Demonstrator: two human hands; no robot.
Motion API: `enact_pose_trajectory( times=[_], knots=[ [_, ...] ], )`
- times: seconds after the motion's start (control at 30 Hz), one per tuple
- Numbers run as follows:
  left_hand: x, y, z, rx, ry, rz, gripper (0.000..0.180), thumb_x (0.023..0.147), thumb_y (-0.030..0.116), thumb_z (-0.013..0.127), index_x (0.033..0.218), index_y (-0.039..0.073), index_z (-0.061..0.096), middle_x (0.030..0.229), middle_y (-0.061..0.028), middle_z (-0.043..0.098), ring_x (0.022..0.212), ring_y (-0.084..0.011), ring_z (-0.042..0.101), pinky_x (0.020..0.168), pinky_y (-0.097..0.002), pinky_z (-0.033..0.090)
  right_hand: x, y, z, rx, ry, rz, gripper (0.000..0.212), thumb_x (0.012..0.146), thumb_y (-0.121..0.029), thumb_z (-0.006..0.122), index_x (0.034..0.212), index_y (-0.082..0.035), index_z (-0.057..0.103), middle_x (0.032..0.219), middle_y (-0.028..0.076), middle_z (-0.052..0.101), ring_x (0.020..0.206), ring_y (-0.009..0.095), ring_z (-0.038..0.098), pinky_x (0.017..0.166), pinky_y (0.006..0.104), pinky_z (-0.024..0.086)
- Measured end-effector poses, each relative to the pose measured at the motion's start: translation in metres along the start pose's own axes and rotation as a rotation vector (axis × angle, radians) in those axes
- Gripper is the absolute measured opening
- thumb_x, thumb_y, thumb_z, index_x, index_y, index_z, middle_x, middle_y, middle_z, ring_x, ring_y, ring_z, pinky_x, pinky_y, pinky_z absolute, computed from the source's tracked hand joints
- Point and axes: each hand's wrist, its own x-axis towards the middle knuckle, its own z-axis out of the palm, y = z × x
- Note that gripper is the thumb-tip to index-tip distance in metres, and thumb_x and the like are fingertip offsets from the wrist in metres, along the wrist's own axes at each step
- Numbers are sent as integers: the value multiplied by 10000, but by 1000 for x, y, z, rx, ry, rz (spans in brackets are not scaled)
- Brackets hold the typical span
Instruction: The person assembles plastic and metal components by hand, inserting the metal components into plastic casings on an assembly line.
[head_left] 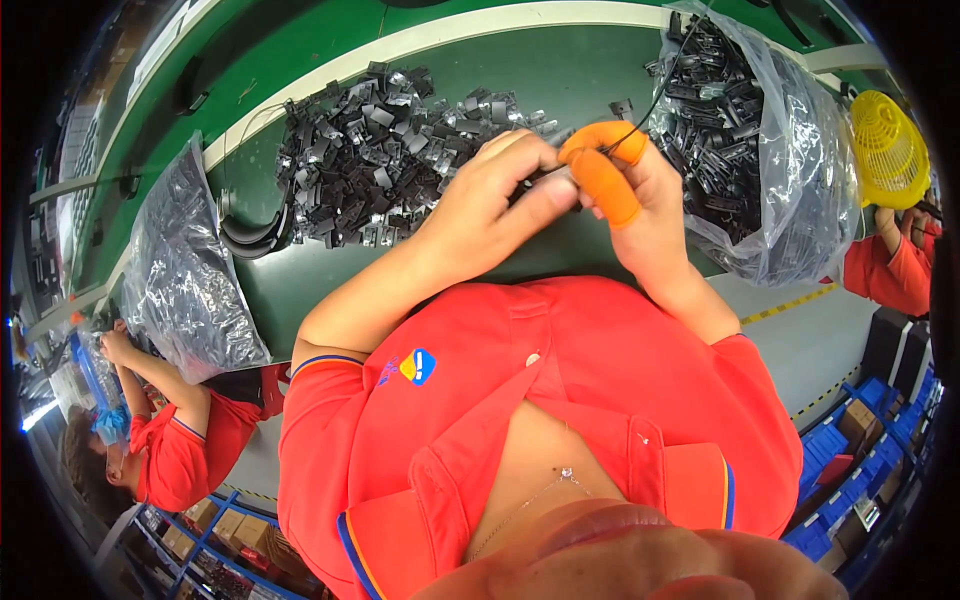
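small parts (345, 150): plastic-looking, some shiny; finger cots (608, 192): matt, rubber-looking; left bag (185, 275): glossy, crinkled plastic; shirt (640, 335): cloth.

Both hands (500, 195) (648, 195) pinch close together, forearms (375, 290) (700, 305) angled inward.

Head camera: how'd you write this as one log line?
left hand: meets right hand, grip partly hidden; right hand: orange finger covers, black cord at fingertips; green table: dark parts heaped; right side: clear bag
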Motion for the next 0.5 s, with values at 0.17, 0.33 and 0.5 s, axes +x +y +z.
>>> enact_pose_trajectory(
  times=[0.17,0.33,0.5],
  knots=[
    [1,15,-4,180,-88,87,380,757,121,631,1066,36,427,835,-109,592,799,-296,596,722,-364,468,1,-2,-7,104,122,59,111,855,-119,560,903,-20,572,683,-20,527,545,17,415,483,158,322],
    [2,10,-1,-73,-191,10,266,750,34,579,981,16,449,823,-97,639,771,-251,650,680,-330,512,2,-5,-11,167,27,176,109,858,-117,535,864,-15,572,588,-35,459,485,24,376,458,169,316],
    [2,14,-1,-363,-271,-128,248,803,43,564,1029,5,468,910,-80,625,878,-187,616,795,-306,478,6,3,-19,284,-50,107,143,840,-158,582,897,-27,598,613,-27,529,504,13,437,451,155,315]
  ],
)
